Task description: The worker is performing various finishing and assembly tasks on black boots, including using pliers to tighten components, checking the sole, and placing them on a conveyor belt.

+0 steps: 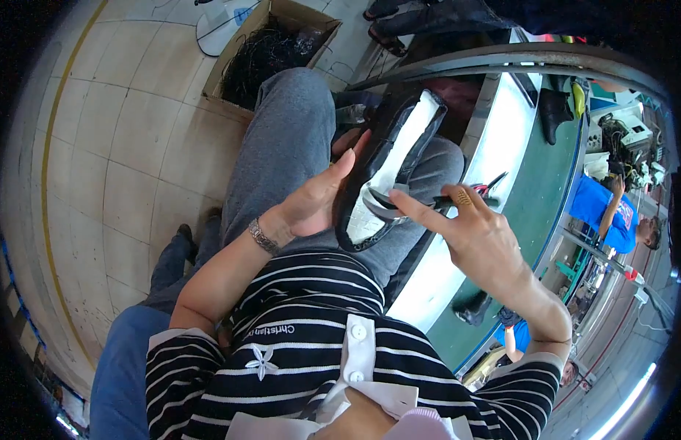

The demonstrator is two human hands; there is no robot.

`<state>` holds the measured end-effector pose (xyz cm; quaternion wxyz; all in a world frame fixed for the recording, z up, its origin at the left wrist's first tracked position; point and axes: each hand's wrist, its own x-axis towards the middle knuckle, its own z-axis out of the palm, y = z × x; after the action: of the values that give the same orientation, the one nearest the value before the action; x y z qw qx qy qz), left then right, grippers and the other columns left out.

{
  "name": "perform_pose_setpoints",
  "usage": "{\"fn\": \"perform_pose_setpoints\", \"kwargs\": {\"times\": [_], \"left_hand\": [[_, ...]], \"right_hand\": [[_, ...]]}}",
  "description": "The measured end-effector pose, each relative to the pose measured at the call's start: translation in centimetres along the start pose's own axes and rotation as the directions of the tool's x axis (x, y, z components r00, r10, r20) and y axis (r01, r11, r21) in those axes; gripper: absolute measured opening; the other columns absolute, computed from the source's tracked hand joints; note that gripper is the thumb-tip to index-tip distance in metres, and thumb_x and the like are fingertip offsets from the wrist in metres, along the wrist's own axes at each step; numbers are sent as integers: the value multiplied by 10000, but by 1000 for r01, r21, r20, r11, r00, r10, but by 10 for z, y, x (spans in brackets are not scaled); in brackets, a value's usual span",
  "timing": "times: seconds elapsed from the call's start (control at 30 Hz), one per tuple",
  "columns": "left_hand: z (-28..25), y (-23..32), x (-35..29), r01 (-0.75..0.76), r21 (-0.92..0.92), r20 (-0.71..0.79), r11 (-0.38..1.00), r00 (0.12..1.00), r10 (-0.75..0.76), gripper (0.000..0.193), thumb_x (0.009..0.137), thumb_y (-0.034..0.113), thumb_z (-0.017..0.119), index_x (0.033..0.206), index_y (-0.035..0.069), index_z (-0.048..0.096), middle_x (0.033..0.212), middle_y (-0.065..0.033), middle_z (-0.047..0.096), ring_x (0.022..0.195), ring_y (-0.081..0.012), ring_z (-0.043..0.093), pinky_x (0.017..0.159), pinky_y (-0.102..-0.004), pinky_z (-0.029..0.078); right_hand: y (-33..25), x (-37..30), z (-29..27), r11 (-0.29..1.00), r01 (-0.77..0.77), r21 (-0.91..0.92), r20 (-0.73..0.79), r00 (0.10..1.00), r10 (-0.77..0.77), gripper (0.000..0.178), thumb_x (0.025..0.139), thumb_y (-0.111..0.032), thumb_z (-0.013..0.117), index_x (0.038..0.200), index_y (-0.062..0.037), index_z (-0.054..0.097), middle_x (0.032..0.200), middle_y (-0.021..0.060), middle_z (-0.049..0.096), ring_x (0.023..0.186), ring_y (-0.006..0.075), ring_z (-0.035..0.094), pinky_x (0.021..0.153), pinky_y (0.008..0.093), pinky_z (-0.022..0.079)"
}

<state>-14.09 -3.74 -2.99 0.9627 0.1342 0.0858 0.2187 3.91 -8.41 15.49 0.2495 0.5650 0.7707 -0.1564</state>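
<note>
My left hand (320, 196) grips a black shoe upper (388, 165) with a white inner lining, holding it sole-side up over my lap. My right hand (472, 227) holds a pair of scissors (428, 202) with red handles; the blades point left and touch the shoe's edge near its lower end. A gold ring sits on one right finger, and a metal bracelet circles my left wrist. I am seated, with grey trousers under the shoe.
A green conveyor belt (535, 213) with a white border runs along my right, carrying a black shoe (555, 114) and another dark shoe (472, 308). A cardboard box (271, 51) of black scraps stands on the tiled floor ahead. People in blue shirts work at the far right.
</note>
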Motion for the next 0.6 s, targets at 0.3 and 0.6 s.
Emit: {"fn": "perform_pose_setpoints", "kwargs": {"times": [0.3, 0.6], "left_hand": [[19, 3, -2, 59, 51, -132, 997, 990, -52, 752, 975, 394, 501, 1529, 260, 10, 1530, -70, 218, 1380, -203, 291, 1111, -391, 301], [14, -9, 0, -43, 395, -232, 918, 962, 145, 754, 970, 309, 536, 1533, 221, 42, 1523, -105, 206, 1369, -217, 289, 1111, -376, 275]], "right_hand": [[11, 14, 23, 987, 135, -89, -213, 965, -151, 882, 734, 42, 592, 1373, -529, 383, 702, 35, 460, 539, 145, 522, 410, 291, 496], [19, 11, -14, 959, 115, 259, 44, 990, -131, 697, 868, -6, 553, 1424, -393, 387, 679, 58, 627, 474, 146, 559, 366, 262, 456]]}}
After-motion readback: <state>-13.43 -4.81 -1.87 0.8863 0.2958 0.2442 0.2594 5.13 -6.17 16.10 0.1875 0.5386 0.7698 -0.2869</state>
